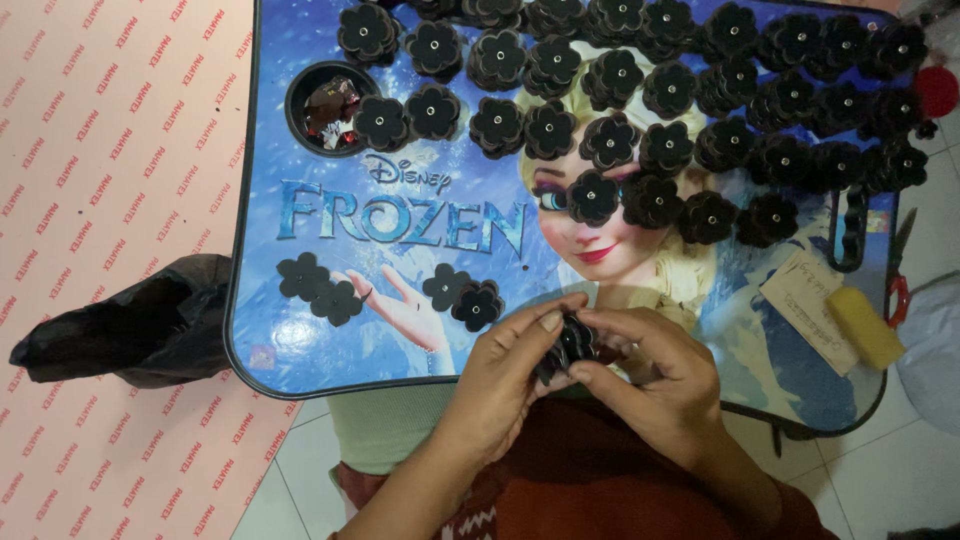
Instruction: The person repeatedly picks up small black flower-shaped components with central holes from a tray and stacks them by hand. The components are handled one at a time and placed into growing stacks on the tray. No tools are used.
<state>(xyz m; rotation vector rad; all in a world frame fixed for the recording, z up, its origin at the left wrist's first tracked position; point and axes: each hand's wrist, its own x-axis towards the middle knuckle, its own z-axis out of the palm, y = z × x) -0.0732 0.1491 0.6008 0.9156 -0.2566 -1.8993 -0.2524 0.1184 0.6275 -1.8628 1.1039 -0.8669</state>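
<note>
1. Your left hand (510,365) and right hand (655,375) both pinch one black fabric flower (568,345) over the near edge of the lap tray (300,350).
2. Loosen either grip and it could drop into your lap.
3. A careless elbow could scatter the finished flowers (640,95) crowding the far edge.
4. Around the tray: a black bag (140,320) at its left edge, pale floor tiles (880,480).
</note>
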